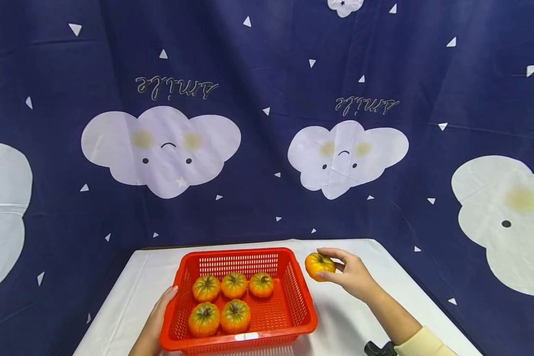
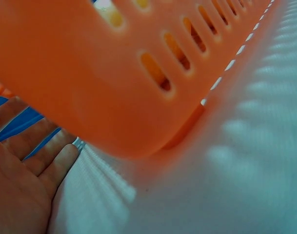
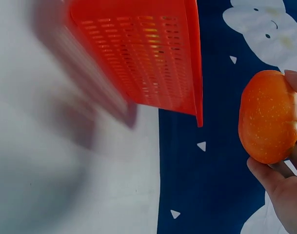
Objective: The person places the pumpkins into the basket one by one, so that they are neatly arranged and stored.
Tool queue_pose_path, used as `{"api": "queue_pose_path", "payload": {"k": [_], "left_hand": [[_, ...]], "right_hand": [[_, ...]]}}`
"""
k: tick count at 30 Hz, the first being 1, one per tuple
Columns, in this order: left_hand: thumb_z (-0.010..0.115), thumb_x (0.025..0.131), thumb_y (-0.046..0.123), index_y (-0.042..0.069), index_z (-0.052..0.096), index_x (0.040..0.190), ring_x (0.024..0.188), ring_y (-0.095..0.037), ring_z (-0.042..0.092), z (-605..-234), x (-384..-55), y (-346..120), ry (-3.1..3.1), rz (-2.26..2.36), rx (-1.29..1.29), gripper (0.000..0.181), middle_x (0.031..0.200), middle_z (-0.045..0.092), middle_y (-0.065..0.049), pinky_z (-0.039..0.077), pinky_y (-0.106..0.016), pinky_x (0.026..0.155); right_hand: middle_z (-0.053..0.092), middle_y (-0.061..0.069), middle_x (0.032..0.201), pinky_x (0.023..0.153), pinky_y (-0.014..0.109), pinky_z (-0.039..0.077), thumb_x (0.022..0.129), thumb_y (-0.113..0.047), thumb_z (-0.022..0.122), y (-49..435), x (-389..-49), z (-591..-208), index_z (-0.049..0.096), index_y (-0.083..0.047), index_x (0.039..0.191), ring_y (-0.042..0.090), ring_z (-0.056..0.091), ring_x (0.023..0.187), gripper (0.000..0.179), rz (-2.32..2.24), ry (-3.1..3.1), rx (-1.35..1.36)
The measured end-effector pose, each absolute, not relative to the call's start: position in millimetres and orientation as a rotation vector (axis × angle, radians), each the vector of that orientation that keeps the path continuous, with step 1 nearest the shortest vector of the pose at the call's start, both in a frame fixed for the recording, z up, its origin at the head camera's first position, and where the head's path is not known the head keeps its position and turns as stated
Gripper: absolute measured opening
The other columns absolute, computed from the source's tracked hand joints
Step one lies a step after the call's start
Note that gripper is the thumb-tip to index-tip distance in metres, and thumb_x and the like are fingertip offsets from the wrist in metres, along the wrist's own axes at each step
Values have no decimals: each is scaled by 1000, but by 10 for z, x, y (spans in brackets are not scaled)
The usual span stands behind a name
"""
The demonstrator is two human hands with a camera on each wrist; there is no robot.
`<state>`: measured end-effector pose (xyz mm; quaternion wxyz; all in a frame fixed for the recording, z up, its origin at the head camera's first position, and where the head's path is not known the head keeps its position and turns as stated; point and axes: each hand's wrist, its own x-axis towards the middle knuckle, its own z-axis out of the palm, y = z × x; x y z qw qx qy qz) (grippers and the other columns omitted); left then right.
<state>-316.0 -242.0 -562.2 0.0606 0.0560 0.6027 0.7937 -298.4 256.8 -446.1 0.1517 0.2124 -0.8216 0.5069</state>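
Observation:
My right hand holds a small orange pumpkin between thumb and fingers, raised just right of the red plastic basket. In the right wrist view, the same pumpkin shows its smooth orange side, with fingertips at its top and bottom. At the basket's left side, my left hand touches the rim. The left wrist view shows that hand's fingers extended beside the basket wall. Inside the basket sit several pumpkins: three along the back, two in front at the left.
Under the basket is a white-covered table. A dark blue curtain with clouds and triangles stands behind and at both sides. A black object shows by the right wrist. Red floor shows at the basket's front right.

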Motion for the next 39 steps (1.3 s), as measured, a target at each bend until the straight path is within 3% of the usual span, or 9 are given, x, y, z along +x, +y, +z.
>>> {"api": "queue_pose_path", "payload": {"k": [17, 33, 39], "left_hand": [[35, 114, 44, 4, 24, 163, 133, -35, 50, -5653, -3157, -2419, 1874, 2377, 151, 64, 158, 39, -28, 52, -50, 99], [36, 112, 52, 3, 19, 164, 140, -41, 43, -5621, -3174, -2461, 1905, 2312, 96, 73, 161, 32, -30, 50, -54, 101], [37, 110, 57, 3, 16, 165, 143, -46, 39, -5597, -3178, -2476, 1916, 2269, 66, 79, 163, 28, -31, 51, -57, 99]], "right_hand": [[68, 14, 133, 101, 32, 51, 82, -10, 92, 2337, -2975, -4523, 68, -2, 134, 34, 62, 121, 58, 1532, -2400, 643], [69, 12, 131, 100, 45, 53, 84, -12, 92, 2103, -3032, -4617, 67, 2, 133, 32, 65, 118, 57, 1501, -2382, 778], [70, 9, 129, 99, 43, 54, 83, -11, 92, 2035, -3029, -4634, 68, 3, 132, 30, 65, 116, 57, 1509, -2393, 788]]}}
